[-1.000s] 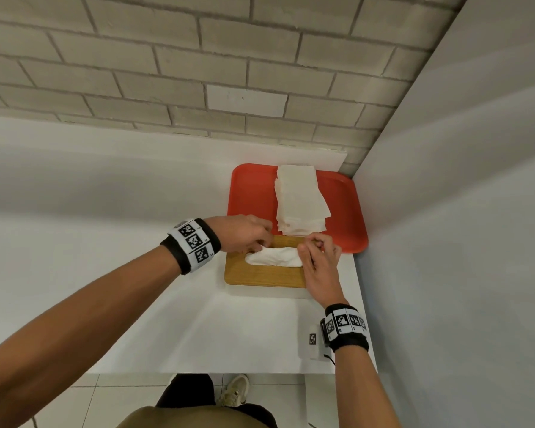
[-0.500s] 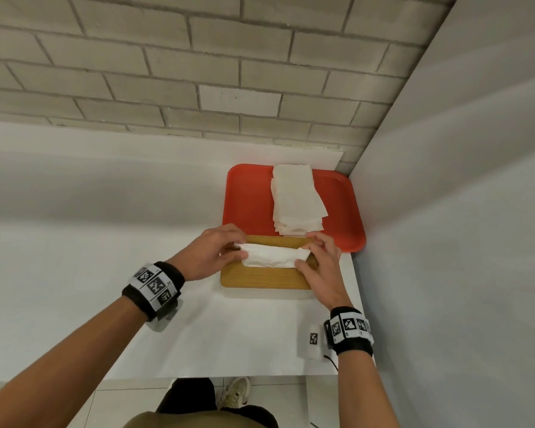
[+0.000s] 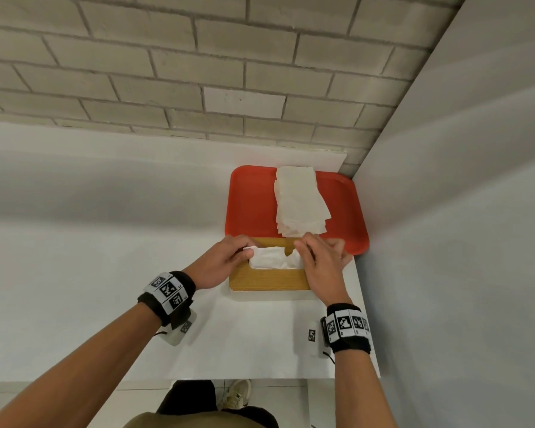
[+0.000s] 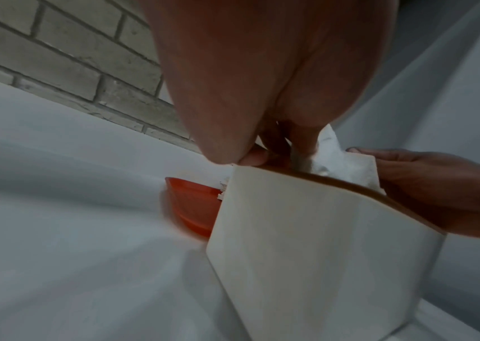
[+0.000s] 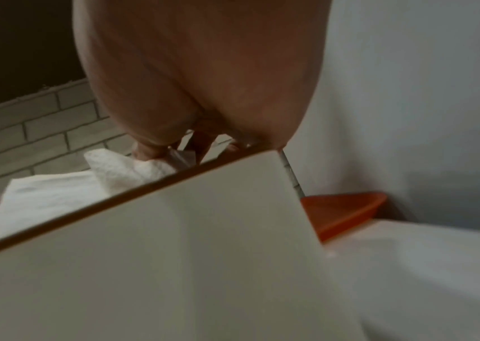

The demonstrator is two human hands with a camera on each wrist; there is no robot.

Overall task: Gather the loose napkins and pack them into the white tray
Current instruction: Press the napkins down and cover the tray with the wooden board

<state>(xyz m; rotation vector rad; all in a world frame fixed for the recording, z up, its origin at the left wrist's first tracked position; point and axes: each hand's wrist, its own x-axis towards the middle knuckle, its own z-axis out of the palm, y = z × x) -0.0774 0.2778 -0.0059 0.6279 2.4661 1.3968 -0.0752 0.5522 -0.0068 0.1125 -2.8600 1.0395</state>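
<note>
Two hands were set at opposite ends of one napkin, left hand and right hand pinching it in their fingers, apparently so it could be tucked through the wooden lid into the white tray; remaining napkins lay stacked farther off.

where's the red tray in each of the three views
Head: red tray at upper centre right, behind the wooden-lidded box.
Left wrist: a red corner at centre left, beside the box's white wall.
Right wrist: a red corner at centre right.
Shared landmark: the box's wooden lid edge.
</note>
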